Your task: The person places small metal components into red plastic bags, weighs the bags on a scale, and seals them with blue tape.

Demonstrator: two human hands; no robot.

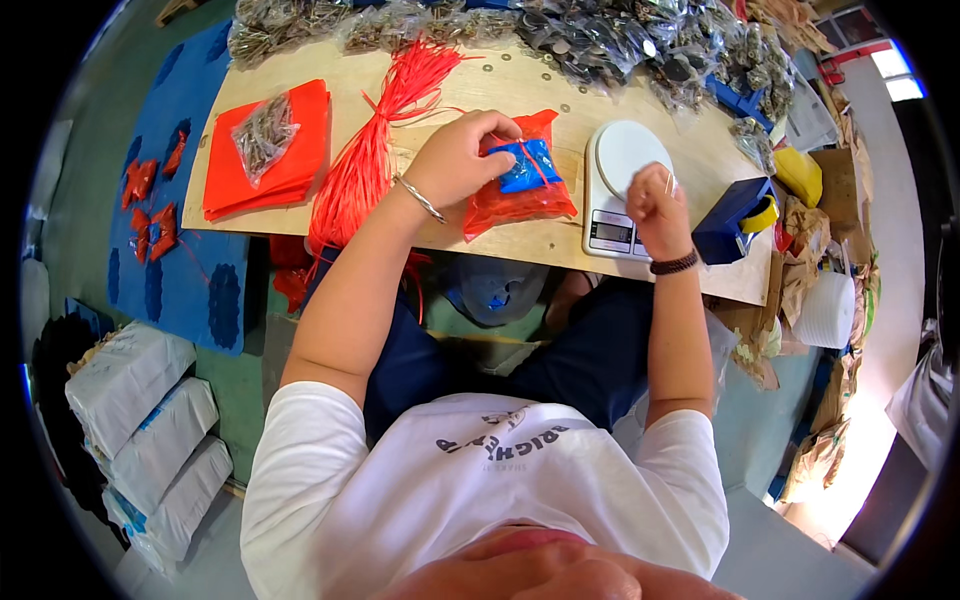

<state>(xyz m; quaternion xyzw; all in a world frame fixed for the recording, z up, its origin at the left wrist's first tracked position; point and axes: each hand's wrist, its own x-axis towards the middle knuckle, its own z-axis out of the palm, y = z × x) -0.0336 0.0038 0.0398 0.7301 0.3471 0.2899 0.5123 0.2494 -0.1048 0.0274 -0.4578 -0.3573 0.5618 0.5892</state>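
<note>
My left hand (471,159) has its thumb and fingers on a small blue plastic packet (534,166). A thin red tie crosses the packet, which lies on top of a red plastic bag (517,208) on the plywood table. My right hand (658,206) is raised over the front of a white digital scale (636,154), fingers curled. A small clear strip (671,182), perhaps tape, shows at its fingertips. The scale's round plate carries nothing. Right of that hand stands a blue tape dispenser (726,223) with a yellow roll (760,215).
Left on the table (450,225) are a bundle of red plastic ties (367,157) and stacked red sheets (307,180) under a bag of metal hardware (264,139). Bagged hardware (600,41) lines the back. Red bundles (154,234) lie on a blue surface (191,300) at left.
</note>
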